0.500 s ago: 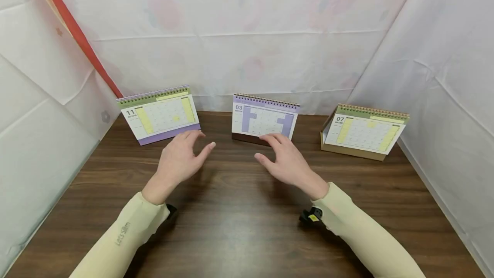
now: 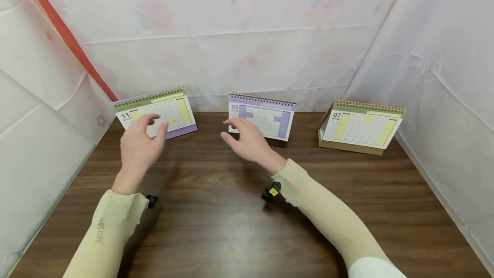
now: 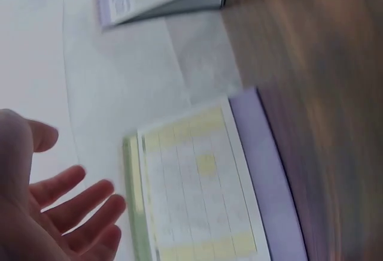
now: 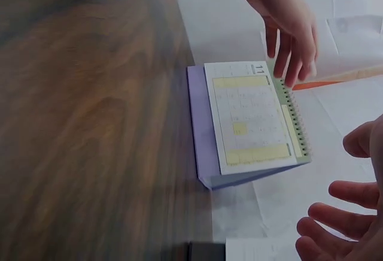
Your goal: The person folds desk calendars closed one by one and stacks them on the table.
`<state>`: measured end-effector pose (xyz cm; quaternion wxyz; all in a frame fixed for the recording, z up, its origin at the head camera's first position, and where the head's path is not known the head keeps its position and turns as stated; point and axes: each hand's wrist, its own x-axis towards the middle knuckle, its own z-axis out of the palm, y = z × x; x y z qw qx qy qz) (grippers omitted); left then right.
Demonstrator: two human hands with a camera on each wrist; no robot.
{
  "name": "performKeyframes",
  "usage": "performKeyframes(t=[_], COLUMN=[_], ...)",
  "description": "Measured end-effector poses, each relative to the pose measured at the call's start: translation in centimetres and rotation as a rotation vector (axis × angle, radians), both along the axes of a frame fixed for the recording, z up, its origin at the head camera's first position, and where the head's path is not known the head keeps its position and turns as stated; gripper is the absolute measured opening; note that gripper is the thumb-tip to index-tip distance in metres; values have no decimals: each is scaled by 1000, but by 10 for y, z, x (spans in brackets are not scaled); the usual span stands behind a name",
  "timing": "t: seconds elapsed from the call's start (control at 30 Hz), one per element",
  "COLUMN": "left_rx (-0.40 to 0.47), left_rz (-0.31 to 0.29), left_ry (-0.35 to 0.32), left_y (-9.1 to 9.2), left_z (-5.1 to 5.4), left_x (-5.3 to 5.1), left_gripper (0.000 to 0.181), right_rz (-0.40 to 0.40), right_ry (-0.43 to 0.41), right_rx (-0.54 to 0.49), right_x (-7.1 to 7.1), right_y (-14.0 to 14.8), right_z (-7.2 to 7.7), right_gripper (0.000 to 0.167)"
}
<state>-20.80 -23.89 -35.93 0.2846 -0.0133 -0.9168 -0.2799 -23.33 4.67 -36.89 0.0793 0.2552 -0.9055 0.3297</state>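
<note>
Around you, white cloth (image 2: 239, 20) stands on three sides, and within it is one brown wooden table (image 2: 231, 213). Your two arms reach over it in two pale yellow sleeves (image 2: 328, 209), the left one bearing a line of lettering. One red strip (image 2: 69, 42) slants down the cloth at the upper left.

Three desk calendars stand in a row along the back of the table, well apart: the calendar marked 11 (image 2: 175, 117) on your left, with a green top band and purple base; the calendar marked 03 (image 2: 266, 117) in the middle, with a purple band and dark base; and the calendar marked 07 (image 2: 362, 130) on your right, with a green band and tan base.

Your left hand (image 2: 140, 147) is in front of 11 in the head view, thumb and fingers apart and loosely bent; you cannot tell whether they touch it. Your right hand (image 2: 251, 140) overlaps the lower left of 03, its thumb and fingers also apart; contact is unclear there too.

Two small black devices (image 2: 271, 192) sit at your cuffs, one per wrist, and the right one carries one yellow label (image 2: 274, 191).
</note>
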Motion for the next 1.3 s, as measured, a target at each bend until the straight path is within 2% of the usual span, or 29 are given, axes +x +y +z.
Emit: performKeyframes(t=[0.17, 0.27, 0.33, 0.4, 0.53, 0.63, 0.7, 0.87, 0.93, 1.03, 1.13, 1.2, 1.3], left_rx=[166, 308, 426, 544, 733, 812, 834, 885, 891, 872, 843, 835, 829], left_rz=[156, 251, 300, 320, 305, 299, 290, 203, 180, 184, 221, 236, 234], left_ry=[84, 86, 39, -45, -183, -230, -249, -280, -296, -309, -293, -285, -282], left_y=[-30, -46, -55, -63, -74, -77, -78, -77, -76, -76, -77, -78, -76], left_z=[1, -3, -6, -9, -14, -16, -18, -20, -21, -21, -20, -19, -17], left_x=[-6, -13, -19, -24, -32, -36, -38, -42, -43, -42, -41, -41, -41], left_gripper=[41, 41, 43, 45, 51, 54, 57, 63, 62, 58, 54, 54, 56], right_rz=[27, 16, 0, -16, -22, -2, 22, 100, 124, 138, 153, 161, 126], right_ry=[-64, -111, -153, -197, -280, -338, -389, -568, -613, -637, -628, -618, -603], right_rx=[-58, -113, -167, -211, -257, -263, -292, -446, -493, -540, -585, -587, -551], right_x=[-22, -35, -43, -49, -60, -65, -68, -73, -74, -75, -76, -76, -77], right_y=[-29, -45, -56, -66, -90, -106, -113, -122, -123, -124, -125, -126, -125], right_z=[5, 7, 8, 9, 11, 10, 10, 10, 10, 9, 9, 9, 9], right_gripper=[45, 46, 46, 47, 53, 61, 67, 76, 76, 77, 77, 76, 75])
